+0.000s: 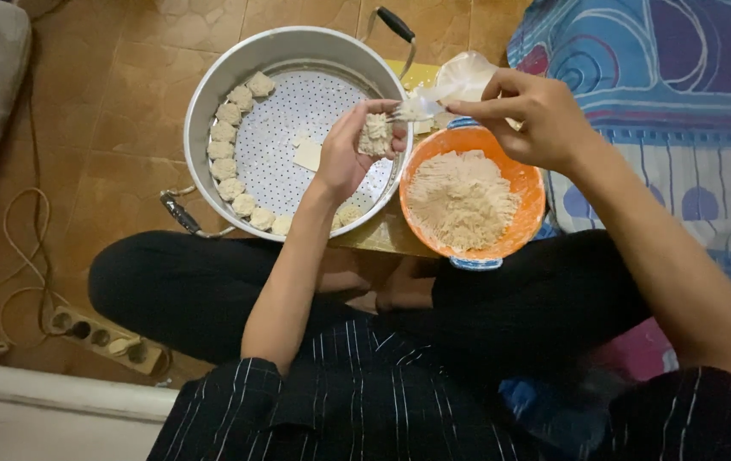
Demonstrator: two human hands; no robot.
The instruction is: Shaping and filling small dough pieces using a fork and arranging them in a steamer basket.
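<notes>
Left hand (344, 158) cups a dumpling (375, 135), fingers curled round it; soft, fragile, best held by its sides. Right hand (526, 115) pinches a spoon (421, 107) above it.

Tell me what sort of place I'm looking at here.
Probably a home floor, not a kitchen counter: brown floor tiles, a patterned mattress alongside, a power strip on the floor, and a steamer pot of dumplings.

A home floor serving as a kitchen: brown floor tiles (126, 102), a patterned bedsheet (672, 102), a power strip (105, 337) by the wall (its cord trailing), a metal steamer pot (212, 85) set low.
</notes>
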